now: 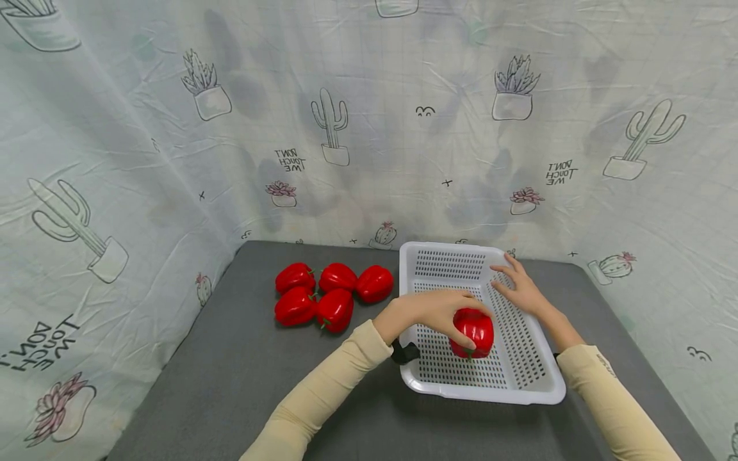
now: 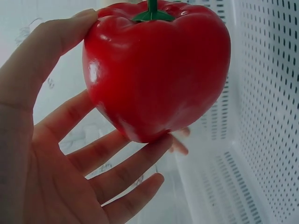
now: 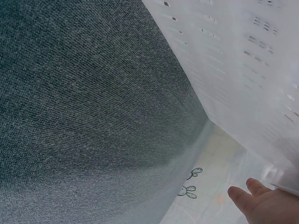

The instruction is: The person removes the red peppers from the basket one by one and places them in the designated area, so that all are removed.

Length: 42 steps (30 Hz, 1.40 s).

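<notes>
My left hand (image 1: pixel 441 312) grips a red bell pepper (image 1: pixel 476 333) between thumb and fingers, inside the white perforated basket (image 1: pixel 406 378). In the left wrist view the same bell pepper (image 2: pixel 159 70) shows its green stem at the top, with the thumb by its shoulder and fingertips under its lower end. My right hand (image 1: pixel 519 288) lies over the basket's right rim, its fingers extended over the inside. From the right wrist, only part of that hand (image 3: pixel 268 205) shows, close to the basket's outer wall (image 3: pixel 243 65).
Left of the basket, several red bell peppers (image 1: pixel 336 312) lie in a close cluster on the dark grey table (image 1: pixel 230 384). A pale cloth printed with cacti (image 1: pixel 369 128) hangs behind the table and along both sides.
</notes>
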Each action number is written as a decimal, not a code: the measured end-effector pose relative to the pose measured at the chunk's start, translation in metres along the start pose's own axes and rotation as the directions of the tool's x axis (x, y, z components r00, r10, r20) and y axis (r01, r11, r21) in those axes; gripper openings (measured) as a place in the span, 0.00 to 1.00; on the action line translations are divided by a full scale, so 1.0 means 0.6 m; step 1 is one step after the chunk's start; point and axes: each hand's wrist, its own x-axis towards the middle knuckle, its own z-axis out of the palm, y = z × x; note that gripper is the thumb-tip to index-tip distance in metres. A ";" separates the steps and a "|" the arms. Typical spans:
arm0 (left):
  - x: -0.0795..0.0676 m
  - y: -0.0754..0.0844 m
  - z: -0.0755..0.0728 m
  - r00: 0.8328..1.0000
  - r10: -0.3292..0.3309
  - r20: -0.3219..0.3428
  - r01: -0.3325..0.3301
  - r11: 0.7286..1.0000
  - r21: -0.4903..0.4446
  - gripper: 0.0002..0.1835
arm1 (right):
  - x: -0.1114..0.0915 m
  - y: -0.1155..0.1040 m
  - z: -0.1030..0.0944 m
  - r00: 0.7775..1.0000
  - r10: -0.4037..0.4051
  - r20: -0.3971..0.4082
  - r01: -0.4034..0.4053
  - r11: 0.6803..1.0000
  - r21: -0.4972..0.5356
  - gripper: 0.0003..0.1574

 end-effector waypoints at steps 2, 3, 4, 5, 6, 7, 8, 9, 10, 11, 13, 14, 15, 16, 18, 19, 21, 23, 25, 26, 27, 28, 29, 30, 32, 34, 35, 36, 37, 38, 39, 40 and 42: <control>-0.009 -0.003 -0.005 1.000 -0.010 -0.024 0.010 1.000 0.003 0.37 | 0.000 -0.001 0.000 1.000 0.000 -0.001 0.000 1.000 0.003 0.30; -0.013 -0.003 -0.007 0.999 -0.015 -0.033 0.015 1.000 -0.001 0.37 | 0.001 -0.001 0.000 1.000 -0.002 -0.003 0.002 1.000 0.003 0.30; -0.018 -0.005 -0.010 0.999 -0.021 -0.042 0.021 1.000 -0.004 0.38 | 0.001 -0.001 0.000 1.000 -0.002 -0.003 0.002 1.000 0.002 0.30; -0.022 -0.006 -0.013 0.998 -0.028 -0.052 0.028 1.000 -0.007 0.38 | 0.002 -0.001 0.000 1.000 -0.003 -0.005 0.003 1.000 0.000 0.30; -0.026 -0.007 -0.015 0.997 -0.034 -0.062 0.034 0.999 -0.008 0.38 | 0.002 -0.001 0.000 1.000 -0.003 -0.006 0.003 1.000 -0.004 0.30; -0.030 -0.008 -0.018 0.997 -0.040 -0.073 0.040 0.999 -0.009 0.38 | 0.003 -0.001 0.000 1.000 -0.003 -0.008 0.003 1.000 -0.006 0.30; -0.034 -0.009 -0.020 0.995 -0.045 -0.084 0.044 0.999 -0.009 0.38 | 0.004 -0.001 0.000 1.000 -0.001 -0.008 0.001 1.000 -0.010 0.30; -0.038 -0.011 -0.023 0.994 -0.047 -0.096 0.047 0.999 -0.010 0.38 | 0.004 0.000 0.000 1.000 0.001 -0.008 -0.001 1.000 -0.013 0.30; -0.042 -0.012 -0.025 0.993 -0.053 -0.110 0.052 0.999 -0.013 0.38 | 0.005 0.000 0.000 1.000 0.003 -0.006 -0.003 1.000 -0.013 0.30; -0.047 -0.014 -0.026 0.991 -0.060 -0.122 0.058 0.998 -0.014 0.37 | 0.005 0.000 0.001 1.000 0.004 -0.005 -0.004 1.000 -0.013 0.30; -0.056 -0.017 -0.030 0.987 -0.072 -0.147 0.069 0.997 -0.022 0.37 | 0.005 0.001 0.001 1.000 0.006 -0.002 -0.006 1.000 -0.009 0.30; -0.060 -0.019 -0.031 0.984 -0.078 -0.158 0.074 0.997 -0.032 0.38 | 0.005 0.001 0.001 1.000 0.004 -0.002 -0.004 1.000 -0.008 0.30; -0.065 -0.021 -0.032 0.982 -0.085 -0.169 0.079 0.996 -0.041 0.37 | 0.006 0.002 0.002 1.000 0.004 -0.002 -0.004 1.000 -0.006 0.30; -0.069 -0.022 -0.033 0.979 -0.091 -0.180 0.083 0.995 -0.052 0.37 | 0.005 0.002 0.002 1.000 0.006 0.001 -0.006 1.000 -0.004 0.30; -0.077 -0.026 -0.035 0.974 -0.098 -0.203 0.087 0.994 -0.065 0.37 | 0.005 0.002 0.003 1.000 0.008 -0.001 -0.008 1.000 -0.003 0.31; -0.081 -0.028 -0.036 0.971 -0.100 -0.215 0.087 0.994 -0.071 0.37 | 0.004 0.002 0.003 1.000 0.008 -0.002 -0.008 1.000 -0.003 0.31; -0.089 -0.032 -0.038 0.966 -0.105 -0.235 0.089 0.993 -0.077 0.37 | 0.003 0.002 0.004 1.000 0.010 0.001 -0.010 1.000 -0.002 0.31; -0.097 -0.037 -0.038 0.961 -0.109 -0.256 0.093 0.993 -0.072 0.38 | 0.003 0.002 0.004 1.000 0.007 -0.001 -0.007 1.000 -0.001 0.31; -0.104 -0.042 -0.038 0.955 -0.109 -0.275 0.096 0.994 -0.061 0.37 | 0.002 0.002 0.004 1.000 0.005 0.001 -0.005 1.000 0.003 0.31; -0.107 -0.045 -0.038 0.952 -0.110 -0.285 0.097 0.994 -0.059 0.37 | 0.002 0.002 0.004 1.000 0.003 0.002 -0.003 1.000 0.004 0.31; -0.111 -0.047 -0.037 0.949 -0.109 -0.296 0.098 0.994 -0.053 0.37 | 0.002 0.002 0.004 1.000 0.003 0.001 -0.003 1.000 0.005 0.31; -0.114 -0.049 -0.037 0.945 -0.111 -0.307 0.099 0.994 -0.054 0.36 | 0.001 0.001 0.004 1.000 0.001 0.000 -0.001 1.000 0.005 0.31; -0.118 -0.051 -0.037 0.941 -0.110 -0.319 0.098 0.994 -0.053 0.36 | 0.001 0.001 0.003 1.000 0.000 -0.001 0.000 1.000 0.007 0.31; -0.122 -0.053 -0.038 0.938 -0.112 -0.328 0.098 0.993 -0.059 0.36 | 0.001 0.001 0.003 1.000 0.000 -0.001 0.000 1.000 0.007 0.31; -0.129 -0.058 -0.037 0.930 -0.114 -0.348 0.095 0.993 -0.071 0.36 | 0.000 0.000 0.003 1.000 0.003 -0.001 -0.003 1.000 0.008 0.31; -0.137 -0.064 -0.037 0.923 -0.115 -0.367 0.091 0.993 -0.081 0.36 | 0.000 -0.001 0.002 1.000 0.003 0.000 -0.003 1.000 0.007 0.30; -0.141 -0.067 -0.036 0.920 -0.111 -0.376 0.086 0.993 -0.084 0.36 | 0.000 -0.001 0.002 1.000 0.006 0.000 -0.006 1.000 0.007 0.30; -0.145 -0.069 -0.036 0.917 -0.112 -0.384 0.084 0.992 -0.090 0.36 | 0.000 -0.001 0.002 1.000 0.008 0.001 -0.008 1.000 0.004 0.30; -0.149 -0.072 -0.035 0.913 -0.113 -0.392 0.084 0.992 -0.091 0.36 | 0.000 0.000 0.002 1.000 0.008 0.001 -0.008 1.000 0.002 0.30; -0.152 -0.074 -0.035 0.909 -0.119 -0.400 0.088 0.992 -0.095 0.37 | 0.000 0.000 0.002 1.000 0.007 0.000 -0.007 1.000 0.000 0.30; -0.156 -0.076 -0.035 0.905 -0.124 -0.406 0.091 0.991 -0.100 0.37 | 0.001 0.001 0.002 1.000 0.007 -0.001 -0.007 1.000 -0.001 0.30; -0.159 -0.079 -0.034 0.902 -0.133 -0.411 0.098 0.990 -0.103 0.37 | 0.001 0.002 0.002 1.000 0.007 -0.002 -0.007 1.000 -0.002 0.30; -0.166 -0.083 -0.033 0.897 -0.158 -0.413 0.123 0.986 -0.111 0.39 | 0.001 0.003 0.003 1.000 0.008 -0.004 -0.008 1.000 0.000 0.30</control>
